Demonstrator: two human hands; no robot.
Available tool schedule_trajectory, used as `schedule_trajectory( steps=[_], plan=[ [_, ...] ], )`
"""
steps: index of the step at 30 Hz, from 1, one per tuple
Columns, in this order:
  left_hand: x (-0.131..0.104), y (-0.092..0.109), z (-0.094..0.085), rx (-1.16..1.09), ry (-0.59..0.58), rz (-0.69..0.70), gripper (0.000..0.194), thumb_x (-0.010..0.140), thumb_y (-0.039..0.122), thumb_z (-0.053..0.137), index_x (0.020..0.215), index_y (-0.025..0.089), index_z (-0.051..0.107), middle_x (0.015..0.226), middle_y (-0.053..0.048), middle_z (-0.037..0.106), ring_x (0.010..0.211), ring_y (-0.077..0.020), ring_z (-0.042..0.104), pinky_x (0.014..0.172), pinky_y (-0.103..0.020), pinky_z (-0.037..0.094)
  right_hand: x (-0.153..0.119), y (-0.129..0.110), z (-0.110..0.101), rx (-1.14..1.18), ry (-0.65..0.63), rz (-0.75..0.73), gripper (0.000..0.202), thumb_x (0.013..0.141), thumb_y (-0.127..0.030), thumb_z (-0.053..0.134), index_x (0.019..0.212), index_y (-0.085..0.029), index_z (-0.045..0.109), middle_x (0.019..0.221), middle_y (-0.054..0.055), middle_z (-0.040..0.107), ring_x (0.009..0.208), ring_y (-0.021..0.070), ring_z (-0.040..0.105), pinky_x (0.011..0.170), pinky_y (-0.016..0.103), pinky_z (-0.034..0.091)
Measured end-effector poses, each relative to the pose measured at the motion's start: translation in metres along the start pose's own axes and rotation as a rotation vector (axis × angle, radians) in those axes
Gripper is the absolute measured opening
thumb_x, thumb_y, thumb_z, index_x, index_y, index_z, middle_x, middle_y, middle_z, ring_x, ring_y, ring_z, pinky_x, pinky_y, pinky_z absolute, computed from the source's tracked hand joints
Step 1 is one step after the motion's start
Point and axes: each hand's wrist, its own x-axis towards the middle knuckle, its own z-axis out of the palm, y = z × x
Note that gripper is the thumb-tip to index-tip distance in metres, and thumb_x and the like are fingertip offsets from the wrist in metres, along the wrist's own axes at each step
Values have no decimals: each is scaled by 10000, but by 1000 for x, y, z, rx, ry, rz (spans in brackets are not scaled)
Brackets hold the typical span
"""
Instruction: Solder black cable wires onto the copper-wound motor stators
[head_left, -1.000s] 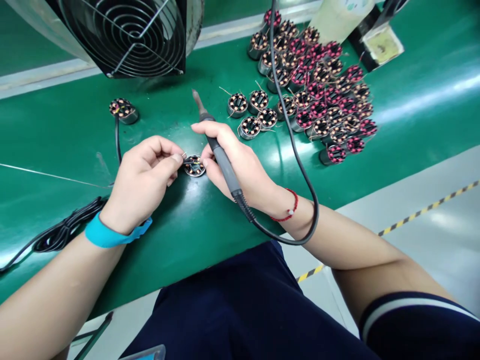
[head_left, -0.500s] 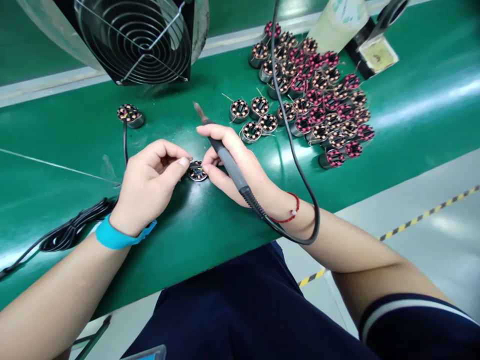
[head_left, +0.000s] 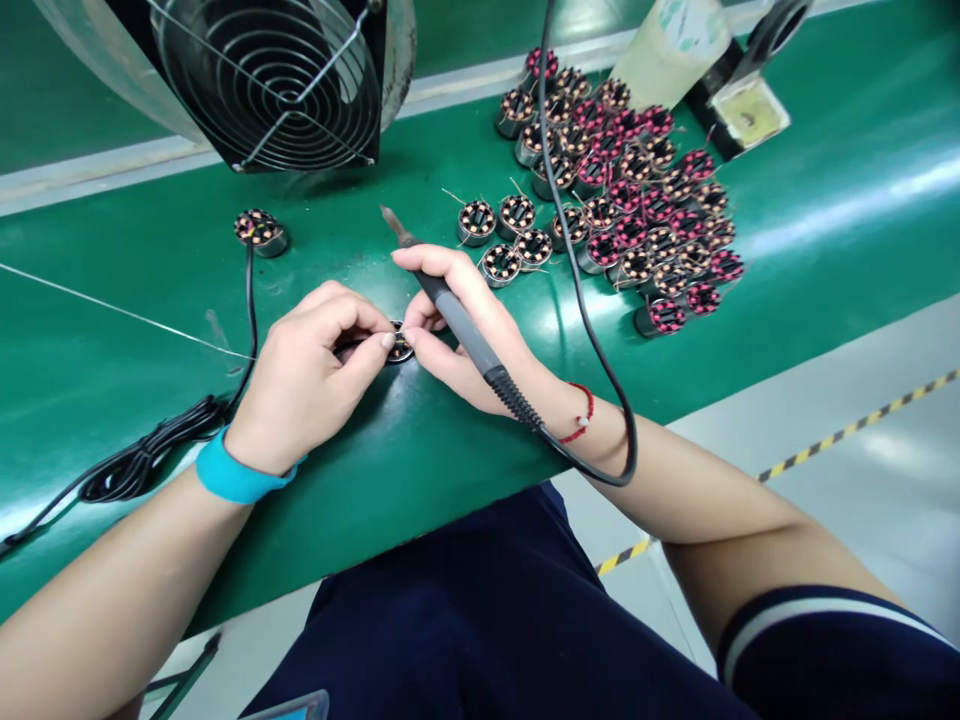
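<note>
Copper coil (head_left: 402, 350) lies between left grip (head_left: 307, 375), pinched narrow, and right grip (head_left: 496, 322), holding a soldering iron (head_left: 466, 328).

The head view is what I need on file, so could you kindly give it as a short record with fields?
Left hand: fingertips at a coil, grip unclear
Right hand: holds the iron, fingertips at the same coil
Iron tip: points away from the person, off the coil
Beyond the hands: fan, cabled coil
Near left forearm: bundled cable
Right side: grouped coils, red or copper windings; sponge
Surface: green bench
</note>
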Motion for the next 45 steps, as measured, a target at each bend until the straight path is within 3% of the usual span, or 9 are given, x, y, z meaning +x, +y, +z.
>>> schedule_trajectory(
  steps=[6, 13, 22, 25, 29, 33, 36, 39, 45],
  plan=[
    [4, -2, 0, 28, 6, -64, 100, 780, 149, 588, 710, 213, 620, 761, -6, 602, 746, -167, 555, 702, -304, 444, 1, 10, -5, -99, 31, 3, 566, 811, -106, 535, 1354, -161, 388, 991, 17, 598, 917, 114, 610, 852, 220, 519],
    [4, -6, -1, 38, -42, -100, 100, 806, 171, 578, 719, 207, 614, 790, -4, 595, 722, -155, 540, 618, -288, 427, 3, 17, 4, -35, -36, -50, 530, 858, -45, 430, 1372, -163, 372, 948, -4, 583, 863, 107, 601, 881, 267, 519],
    [5, -8, -1, 50, -43, -67, 109, 829, 180, 574, 735, 222, 606, 804, -5, 601, 757, -162, 562, 651, -302, 448, 10, 11, -1, -178, -110, -132, 454, 905, -99, 441, 1357, -140, 431, 1044, 21, 644, 994, 123, 609, 981, 294, 480],
    [6, -8, 0, 56, -45, -71, 110, 822, 168, 580, 725, 213, 606, 800, -6, 599, 738, -154, 554, 645, -298, 444, 5, -1, -10, -156, -51, -75, 424, 921, -90, 446, 1341, -147, 460, 1149, 45, 658, 1055, 128, 641, 1026, 304, 487],
    [7, -7, 0, 58, -41, -81, 104, 810, 153, 581, 724, 195, 622, 792, -12, 598, 724, -145, 542, 630, -292, 431, -13, -13, -18, -101, 127, -40, 313, 962, -193, 500, 1272, -207, 542, 1351, 37, 593, 889, 115, 705, 882, 303, 592],
    [8, -7, 1, 49, -36, -99, 94, 794, 163, 587, 712, 202, 613, 789, -9, 605, 735, -153, 548, 638, -295, 441, -34, -12, -15, -120, 342, -91, 220, 901, -225, 610, 1121, -227, 618, 1114, 17, 688, 940, 154, 700, 848, 310, 608],
    [8, -7, 1, 53, -38, -106, 99, 791, 169, 586, 702, 207, 605, 784, -8, 605, 729, -156, 546, 630, -298, 444, -43, -10, -12, -185, 427, -163, 165, 849, -206, 651, 1012, -222, 624, 947, -2, 685, 772, 114, 682, 703, 248, 603],
    [8, -7, 1, 55, -41, -101, 108, 797, 163, 580, 704, 212, 606, 790, -9, 605, 735, -158, 550, 629, -300, 446, -44, -11, -12, -236, 456, -203, 92, 853, -231, 628, 943, -216, 619, 855, -20, 661, 632, 77, 617, 575, 211, 556],
    [7, -8, 1, 57, -35, -93, 115, 797, 157, 585, 699, 211, 612, 787, -12, 608, 759, -164, 566, 671, -314, 457, -43, -14, -12, -243, 417, -189, 53, 853, -254, 615, 890, -219, 602, 747, -33, 641, 542, 72, 561, 500, 210, 499]
  ],
)
